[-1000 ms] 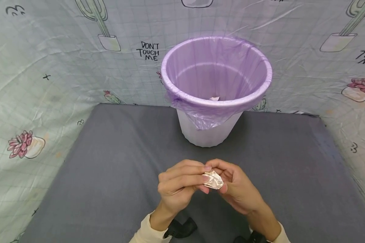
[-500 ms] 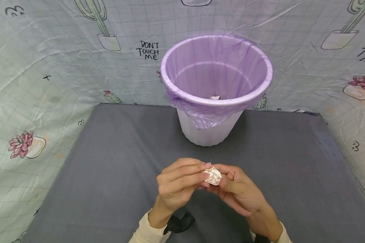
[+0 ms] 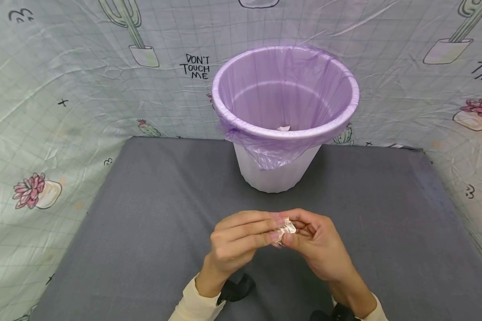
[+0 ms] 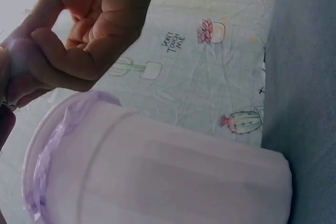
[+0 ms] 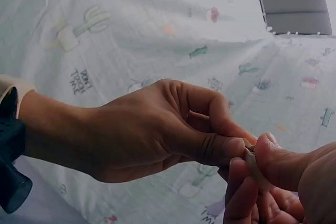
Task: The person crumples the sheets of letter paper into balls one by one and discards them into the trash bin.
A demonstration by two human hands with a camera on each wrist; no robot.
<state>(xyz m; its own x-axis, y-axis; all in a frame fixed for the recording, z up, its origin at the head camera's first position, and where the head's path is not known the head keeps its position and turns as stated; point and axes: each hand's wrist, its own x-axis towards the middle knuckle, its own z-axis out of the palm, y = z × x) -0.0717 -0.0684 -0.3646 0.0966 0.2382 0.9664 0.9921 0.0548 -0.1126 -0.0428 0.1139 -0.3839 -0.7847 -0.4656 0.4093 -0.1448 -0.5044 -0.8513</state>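
A small crumpled piece of off-white paper (image 3: 288, 228) is held between both hands, low in the middle of the head view. My left hand (image 3: 241, 240) pinches its left side, the fingers lying across it. With thumb and fingers, my right hand (image 3: 321, 245) grips the other side. In the right wrist view only a pale sliver of the paper (image 5: 253, 165) shows between the thumbs; the rest is hidden by fingers. Behind the hands stands a white bin (image 3: 275, 176) with a purple liner (image 3: 261, 89) folded over its rim.
A scrap of paper (image 3: 283, 128) lies inside the bin. Dark grey cloth (image 3: 156, 214) covers the tabletop. A pale curtain (image 3: 176, 102) printed with cacti hangs at the back and sides. Each wrist carries a black strap, such as the left wrist strap (image 3: 237, 289).
The fingers have shifted round the paper, which now looks smaller and more covered. Both hands stay in front of the bin, and the bin has not moved.
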